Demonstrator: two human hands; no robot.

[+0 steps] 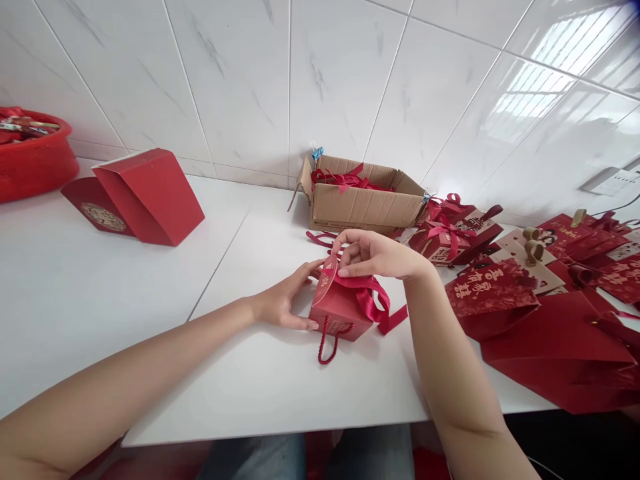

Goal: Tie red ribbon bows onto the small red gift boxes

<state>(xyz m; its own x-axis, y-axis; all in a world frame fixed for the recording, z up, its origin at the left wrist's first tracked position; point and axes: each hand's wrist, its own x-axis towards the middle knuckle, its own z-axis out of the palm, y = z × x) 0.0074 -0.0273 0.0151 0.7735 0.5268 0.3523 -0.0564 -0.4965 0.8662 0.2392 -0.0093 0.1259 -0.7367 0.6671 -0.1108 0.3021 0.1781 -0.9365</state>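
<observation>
A small red gift box with a rope handle stands on the white table in front of me. My left hand holds the box's left side, thumb low at the front edge and fingers behind. Over the box top, my right hand is closed with its fingertips pinching the dark pink ribbon beside the rounded flap. The ribbon's loose part hangs over the right side and its end lies on the table. Where the ribbon runs under my right fingers is hidden.
Behind the hands, a cardboard box holds red ribbons. Finished-looking red boxes and bags crowd the right. Two red folded pieces stand at the left, near a red basin of small items. The tiled wall is behind.
</observation>
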